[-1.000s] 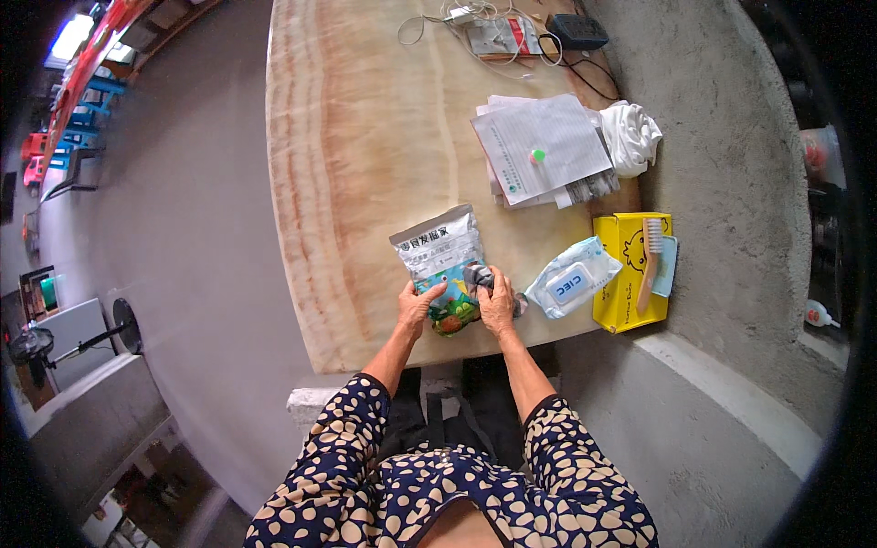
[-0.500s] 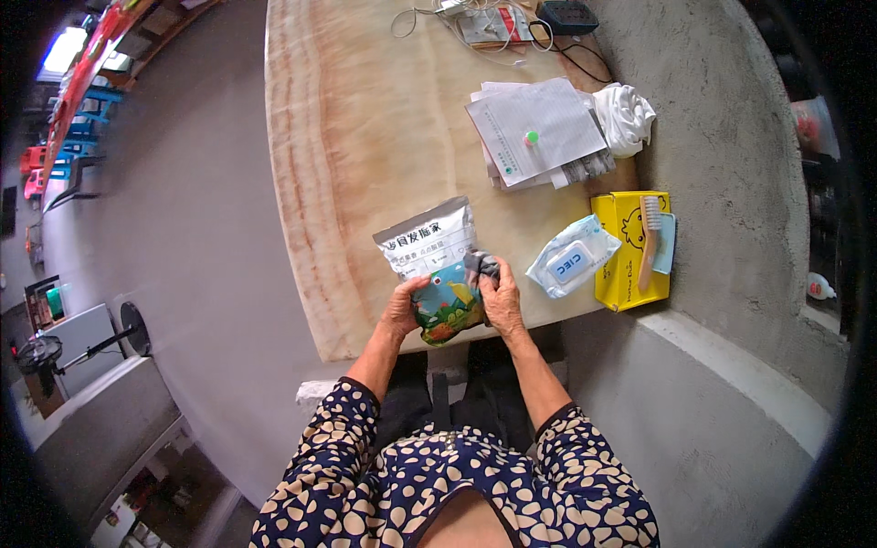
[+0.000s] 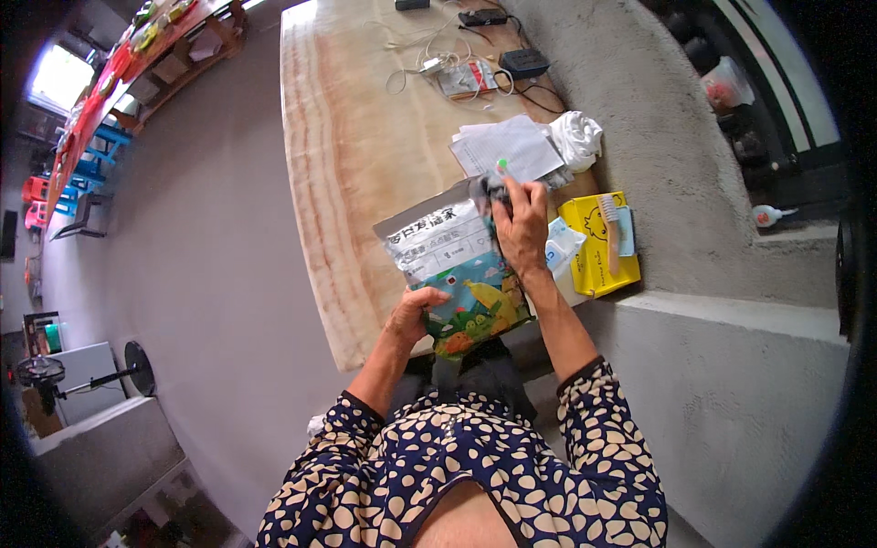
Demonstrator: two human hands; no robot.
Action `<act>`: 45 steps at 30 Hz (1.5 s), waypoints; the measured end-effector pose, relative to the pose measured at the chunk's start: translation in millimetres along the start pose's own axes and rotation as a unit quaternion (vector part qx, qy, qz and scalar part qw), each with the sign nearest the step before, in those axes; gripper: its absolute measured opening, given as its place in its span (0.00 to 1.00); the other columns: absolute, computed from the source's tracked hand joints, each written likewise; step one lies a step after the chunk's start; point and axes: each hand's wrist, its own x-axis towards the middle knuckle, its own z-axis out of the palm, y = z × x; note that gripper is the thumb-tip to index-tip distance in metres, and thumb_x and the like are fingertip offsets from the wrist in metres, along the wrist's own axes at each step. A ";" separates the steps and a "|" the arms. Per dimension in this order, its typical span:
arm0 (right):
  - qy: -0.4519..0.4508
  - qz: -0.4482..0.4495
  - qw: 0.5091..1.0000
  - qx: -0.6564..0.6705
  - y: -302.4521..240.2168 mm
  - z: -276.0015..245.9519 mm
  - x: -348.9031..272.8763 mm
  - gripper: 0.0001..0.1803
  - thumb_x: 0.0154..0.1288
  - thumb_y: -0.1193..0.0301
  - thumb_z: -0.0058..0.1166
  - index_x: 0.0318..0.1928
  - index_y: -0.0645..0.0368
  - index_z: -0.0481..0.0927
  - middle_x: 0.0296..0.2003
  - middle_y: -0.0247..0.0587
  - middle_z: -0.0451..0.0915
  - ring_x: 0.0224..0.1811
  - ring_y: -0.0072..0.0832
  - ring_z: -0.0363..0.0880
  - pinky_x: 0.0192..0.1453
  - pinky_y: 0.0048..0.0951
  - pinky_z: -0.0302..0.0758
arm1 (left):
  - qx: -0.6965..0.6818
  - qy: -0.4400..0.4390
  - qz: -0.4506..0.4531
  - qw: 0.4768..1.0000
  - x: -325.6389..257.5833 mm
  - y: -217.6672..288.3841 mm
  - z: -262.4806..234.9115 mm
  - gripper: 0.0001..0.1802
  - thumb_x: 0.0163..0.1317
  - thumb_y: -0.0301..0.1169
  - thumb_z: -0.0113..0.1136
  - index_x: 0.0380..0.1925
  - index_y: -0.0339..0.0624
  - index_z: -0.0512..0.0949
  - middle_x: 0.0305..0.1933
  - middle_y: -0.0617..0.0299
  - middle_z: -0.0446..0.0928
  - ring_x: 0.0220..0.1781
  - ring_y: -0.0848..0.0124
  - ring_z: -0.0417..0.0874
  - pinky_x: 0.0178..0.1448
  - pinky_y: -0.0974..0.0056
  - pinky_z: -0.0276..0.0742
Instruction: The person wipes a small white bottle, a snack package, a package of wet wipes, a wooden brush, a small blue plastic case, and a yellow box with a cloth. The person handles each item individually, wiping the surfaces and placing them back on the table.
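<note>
I hold a flat plastic food bag [image 3: 457,265], silver at the top and colourfully printed below, lifted above the near edge of the wooden table [image 3: 347,155]. My left hand [image 3: 413,312] grips its lower left edge. My right hand [image 3: 521,228] is closed over the bag's upper right corner, with a small dark object partly hidden under the fingers. What that dark object is, I cannot tell.
A yellow box [image 3: 598,247] with a brush on it and a blue-white packet [image 3: 562,247] lie right of my right hand. Behind it are papers [image 3: 507,146] and a white plastic bag [image 3: 577,137]. Cables and black adapters [image 3: 523,62] lie at the far end. A grey wall ledge runs along the right.
The bag has been lifted and pulled closer to me. My right hand has moved from the bag's lower edge up to its top right corner. My left hand stays at the bottom.
</note>
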 end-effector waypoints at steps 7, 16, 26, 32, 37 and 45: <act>-0.082 -0.141 0.986 -0.027 -66.0 -44.9 -23.2 0.24 0.50 0.74 0.58 0.51 0.50 0.74 0.41 0.44 0.68 0.42 0.43 0.70 0.46 0.39 0.71 | -0.053 -0.052 0.008 0.997 -3.8 16.2 45.2 0.37 0.58 0.66 0.42 0.54 0.48 0.69 0.46 0.59 0.77 0.45 0.66 0.79 0.50 0.58 0.77; -0.096 -0.205 0.974 0.006 -102.1 -59.5 -27.7 0.14 0.51 0.68 0.57 0.41 0.44 0.78 0.36 0.38 0.69 0.41 0.39 0.69 0.41 0.39 0.68 | -0.062 -0.055 -0.019 0.996 -23.9 19.6 67.0 0.59 0.40 0.82 0.28 0.63 0.49 0.60 0.60 0.58 0.68 0.59 0.63 0.70 0.62 0.56 0.66; -0.122 -0.246 0.961 -0.021 -103.9 -72.6 -60.0 0.10 0.51 0.69 0.52 0.36 0.47 0.79 0.38 0.38 0.70 0.44 0.38 0.68 0.42 0.39 0.66 | -0.141 -0.096 0.066 0.983 -10.2 12.4 58.2 0.53 0.43 0.80 0.33 0.50 0.43 0.70 0.47 0.59 0.73 0.49 0.64 0.74 0.55 0.55 0.71; -0.132 -0.223 0.966 0.007 -103.3 -97.5 -91.8 0.11 0.47 0.69 0.58 0.35 0.48 0.79 0.37 0.39 0.68 0.42 0.38 0.68 0.41 0.38 0.68 | -0.068 -0.199 0.019 0.977 -18.2 12.8 49.9 0.57 0.40 0.82 0.33 0.49 0.39 0.70 0.45 0.57 0.74 0.48 0.64 0.74 0.54 0.56 0.71; -0.051 -0.167 0.984 -0.034 -104.5 -84.2 -49.5 0.13 0.49 0.67 0.59 0.38 0.45 0.78 0.35 0.37 0.68 0.41 0.37 0.68 0.40 0.37 0.67 | -0.097 -0.133 -0.040 0.986 -33.4 5.4 82.5 0.60 0.37 0.83 0.35 0.58 0.45 0.65 0.57 0.57 0.69 0.58 0.61 0.68 0.63 0.53 0.63; -0.056 -0.163 0.982 -0.081 -96.8 -110.5 -112.3 0.20 0.50 0.67 0.58 0.47 0.49 0.77 0.42 0.40 0.69 0.47 0.38 0.68 0.46 0.42 0.65 | -0.199 -0.204 0.120 0.951 -11.5 -1.6 76.6 0.44 0.52 0.68 0.47 0.53 0.40 0.68 0.46 0.56 0.76 0.44 0.65 0.78 0.51 0.58 0.76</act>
